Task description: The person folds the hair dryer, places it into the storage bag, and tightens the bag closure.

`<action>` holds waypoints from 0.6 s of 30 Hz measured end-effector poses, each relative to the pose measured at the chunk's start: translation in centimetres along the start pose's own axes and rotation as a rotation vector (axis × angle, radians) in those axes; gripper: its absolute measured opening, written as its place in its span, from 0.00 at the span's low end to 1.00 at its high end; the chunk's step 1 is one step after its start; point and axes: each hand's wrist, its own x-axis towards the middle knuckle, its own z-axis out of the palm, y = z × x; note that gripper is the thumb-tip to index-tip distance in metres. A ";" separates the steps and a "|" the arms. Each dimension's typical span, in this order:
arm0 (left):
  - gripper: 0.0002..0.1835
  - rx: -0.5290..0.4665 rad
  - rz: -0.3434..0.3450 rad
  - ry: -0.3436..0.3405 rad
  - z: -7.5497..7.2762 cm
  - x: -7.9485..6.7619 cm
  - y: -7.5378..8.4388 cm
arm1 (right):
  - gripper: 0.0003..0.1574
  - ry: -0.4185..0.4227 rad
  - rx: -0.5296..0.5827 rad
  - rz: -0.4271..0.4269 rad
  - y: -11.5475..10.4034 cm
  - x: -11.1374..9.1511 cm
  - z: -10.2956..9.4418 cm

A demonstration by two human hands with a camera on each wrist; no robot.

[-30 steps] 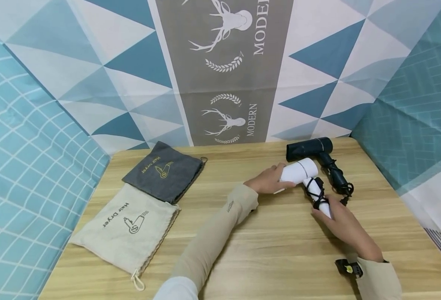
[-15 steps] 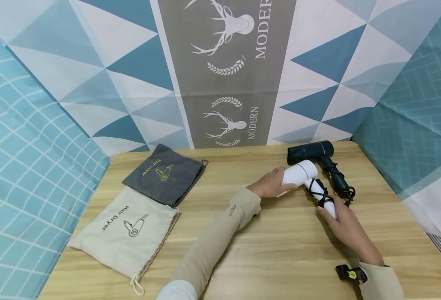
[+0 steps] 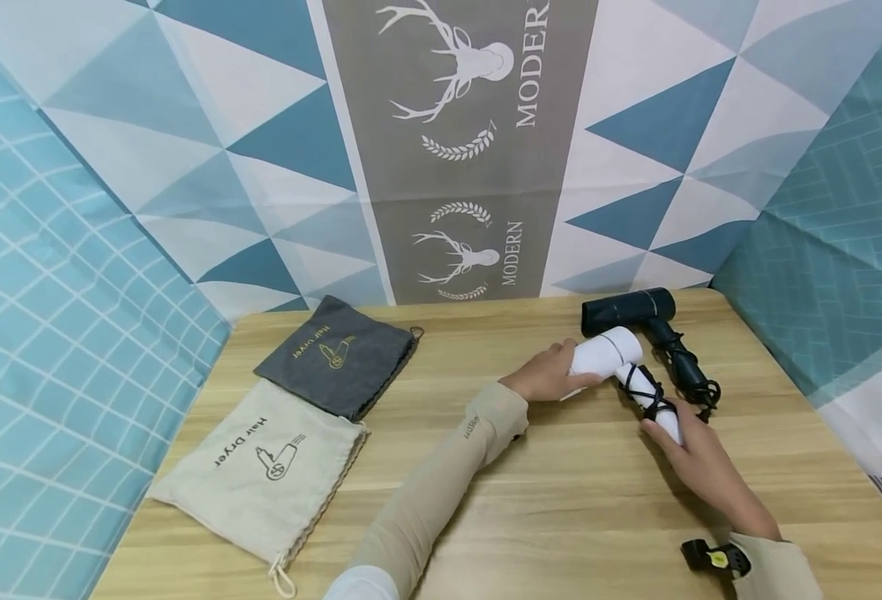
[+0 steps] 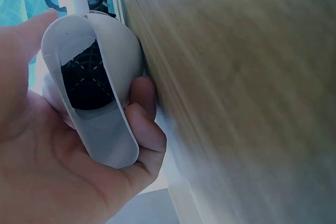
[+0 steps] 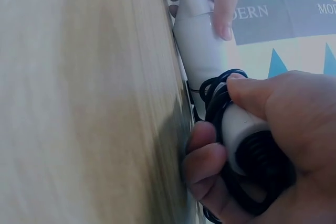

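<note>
A white hair dryer lies on the wooden table, held by both hands. Round its barrel, near the nozzle, curl the fingers and thumb of my left hand. Inside the nozzle a black grille shows in the left wrist view. My right hand grips the handle, which is wrapped in black cord; the palm and fingers partly hide it. Just behind lies a black hair dryer, its handle also wound with cord, touched by neither hand.
On the table's left lie two drawstring bags marked "Hair Dryer": a dark grey one at the back and a beige one nearer. A patterned cloth wall rises behind the wooden table, with blue tiled-pattern cloth at the left.
The head view has tilted slightly, so the scene sits a little lower. Both hands keep their hold on the white hair dryer, whose handle end has shifted slightly right.
</note>
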 end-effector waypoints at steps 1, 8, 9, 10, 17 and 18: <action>0.42 -0.006 -0.003 -0.001 0.1 0.0 0.0 | 0.40 0.004 0.006 -0.002 0.1 -0.1 0.0; 0.41 -0.028 -0.053 -0.032 -0.7 -0.3 0.5 | 0.36 0.077 0.011 -0.042 0.2 -0.1 -0.1; 0.40 -0.043 -0.054 -0.034 -1.0 -0.4 0.5 | 0.35 0.087 0.014 -0.050 0.2 -0.1 -0.1; 0.39 -0.066 -0.050 -0.034 -1.4 -0.4 0.5 | 0.34 0.097 0.018 -0.058 0.1 -0.1 -0.1; 0.35 -0.274 0.019 -0.023 -5.0 -1.0 -1.5 | 0.30 0.131 0.063 -0.104 -1.2 -0.1 0.2; 0.34 -0.294 0.030 -0.021 -5.5 -1.1 -1.8 | 0.30 0.124 0.073 -0.098 -1.4 -0.2 0.2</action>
